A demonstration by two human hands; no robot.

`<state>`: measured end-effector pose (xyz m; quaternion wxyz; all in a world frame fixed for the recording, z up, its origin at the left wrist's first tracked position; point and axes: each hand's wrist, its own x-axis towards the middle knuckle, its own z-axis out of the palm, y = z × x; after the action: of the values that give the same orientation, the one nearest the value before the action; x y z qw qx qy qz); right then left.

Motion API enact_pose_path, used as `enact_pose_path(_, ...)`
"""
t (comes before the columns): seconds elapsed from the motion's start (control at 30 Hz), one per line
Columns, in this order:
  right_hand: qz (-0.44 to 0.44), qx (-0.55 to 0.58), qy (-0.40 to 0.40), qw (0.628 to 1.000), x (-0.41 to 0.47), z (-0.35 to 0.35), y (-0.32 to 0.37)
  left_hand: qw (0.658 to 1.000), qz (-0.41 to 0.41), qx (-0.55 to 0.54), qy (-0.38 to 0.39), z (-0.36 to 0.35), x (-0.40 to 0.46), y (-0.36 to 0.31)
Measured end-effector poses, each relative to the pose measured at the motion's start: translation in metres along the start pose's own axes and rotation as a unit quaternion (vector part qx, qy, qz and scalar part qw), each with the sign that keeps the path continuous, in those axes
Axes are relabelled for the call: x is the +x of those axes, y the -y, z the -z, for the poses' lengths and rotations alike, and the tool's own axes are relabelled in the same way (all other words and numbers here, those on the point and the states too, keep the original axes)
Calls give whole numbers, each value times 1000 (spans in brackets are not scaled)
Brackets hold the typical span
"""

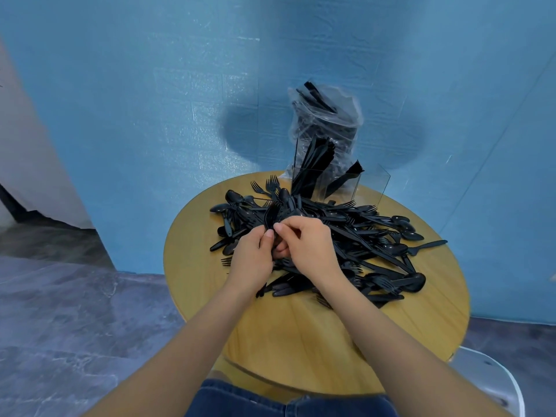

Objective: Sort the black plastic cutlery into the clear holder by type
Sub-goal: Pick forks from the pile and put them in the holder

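Fingers [278, 227] of the right hand [310, 245] pinch a bunch of black spoons [272, 216], which the left hand [251, 257] also grips, curled round the handles. Around them sprawls the cutlery pile [346, 236] on the round surface [301, 332]; the clear holder [340, 182] stands behind it, partly filled. These pieces look light, stiff and slick, so hold by the handles.

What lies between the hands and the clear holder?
In the head view, the heap of black cutlery covers the table between the hands and the clear holder.
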<state>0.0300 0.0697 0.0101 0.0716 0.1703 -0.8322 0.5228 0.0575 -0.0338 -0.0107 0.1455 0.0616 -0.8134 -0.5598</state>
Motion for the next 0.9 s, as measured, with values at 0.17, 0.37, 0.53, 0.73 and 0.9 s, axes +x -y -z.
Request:
enact_pose_path(0.17,-5,51,-23,998,1,12,2,990,36,-115,68,-3,-9,-10)
enact_pose_path(0.37,-1,4,-4,1000,-14,31,-15,987,36,-117,102,-4,-16,-9)
enact_pose_path(0.53,-40,-120,-96,987,-44,77,-42,996,-11,-13,83,-14,-24,-3)
enact_pose_path(0.73,-96,-260,-52,959,-83,108,-72,994,-42,35,97,-38,-36,-3)
enact_pose_path(0.9,-94,-273,-20,957,-92,107,-88,991,-57,62,100,-50,-39,-1)
